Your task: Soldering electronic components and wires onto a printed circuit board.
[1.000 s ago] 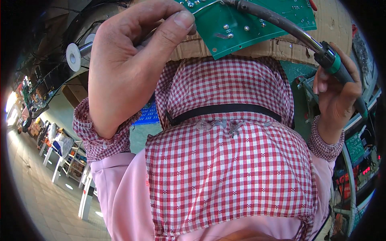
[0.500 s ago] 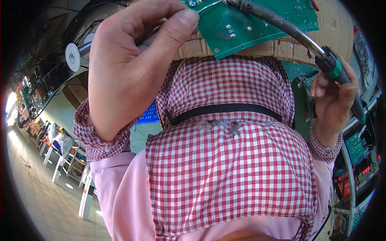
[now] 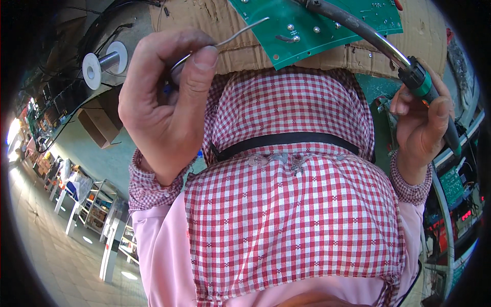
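Between the thumb and fingers of my left hand (image 3: 169, 97) is a length of solder wire (image 3: 244, 31). Its free end sticks out to the right, over the near left edge of a green circuit board (image 3: 327, 38). My right hand (image 3: 422, 115) is closed around the handle of a soldering iron (image 3: 422, 82), which has a green ring and a long metal shaft. The iron's front part reaches left across the board, and its tip lies beyond the top edge of the picture. Shiny solder joints dot the board's face.
Corrugated cardboard (image 3: 204, 20) lies under the board. A spool of solder wire (image 3: 105, 64) rests on its side at the left, near black cables (image 3: 97, 30). An open cardboard box (image 3: 99, 123) sits below it. More green boards (image 3: 451, 185) stand on a rack at the right.
My left hand has drawn back down and left, taking the solder wire's end away from the iron's front. The right hand and iron have barely moved.
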A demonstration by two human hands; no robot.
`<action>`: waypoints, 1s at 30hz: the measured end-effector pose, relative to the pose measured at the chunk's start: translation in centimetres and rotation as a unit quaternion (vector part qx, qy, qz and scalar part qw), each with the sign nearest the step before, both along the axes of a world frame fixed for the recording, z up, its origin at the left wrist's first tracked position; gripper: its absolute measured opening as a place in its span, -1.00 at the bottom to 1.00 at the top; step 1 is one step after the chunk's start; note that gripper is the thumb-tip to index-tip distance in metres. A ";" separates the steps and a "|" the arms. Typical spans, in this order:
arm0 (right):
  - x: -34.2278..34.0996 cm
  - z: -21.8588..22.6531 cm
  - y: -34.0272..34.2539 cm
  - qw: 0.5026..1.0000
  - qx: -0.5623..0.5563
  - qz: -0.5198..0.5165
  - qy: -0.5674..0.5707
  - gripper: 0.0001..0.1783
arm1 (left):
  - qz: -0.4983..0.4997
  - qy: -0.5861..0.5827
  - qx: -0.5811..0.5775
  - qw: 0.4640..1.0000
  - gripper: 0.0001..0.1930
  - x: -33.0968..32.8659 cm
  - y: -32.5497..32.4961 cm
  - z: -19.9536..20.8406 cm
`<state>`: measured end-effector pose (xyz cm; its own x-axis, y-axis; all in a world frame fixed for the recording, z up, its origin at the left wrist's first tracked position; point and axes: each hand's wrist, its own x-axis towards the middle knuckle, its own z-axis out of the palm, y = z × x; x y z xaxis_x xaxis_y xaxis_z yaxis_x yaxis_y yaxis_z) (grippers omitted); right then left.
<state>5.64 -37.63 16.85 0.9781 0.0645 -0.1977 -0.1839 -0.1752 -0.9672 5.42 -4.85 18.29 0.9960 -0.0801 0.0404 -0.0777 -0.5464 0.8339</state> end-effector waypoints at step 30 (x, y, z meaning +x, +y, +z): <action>0.6 0.8 -2.7 0.997 0.030 -0.030 0.062 -0.37 | -0.042 -0.073 0.019 0.996 -0.82 1.0 -2.7 -1.0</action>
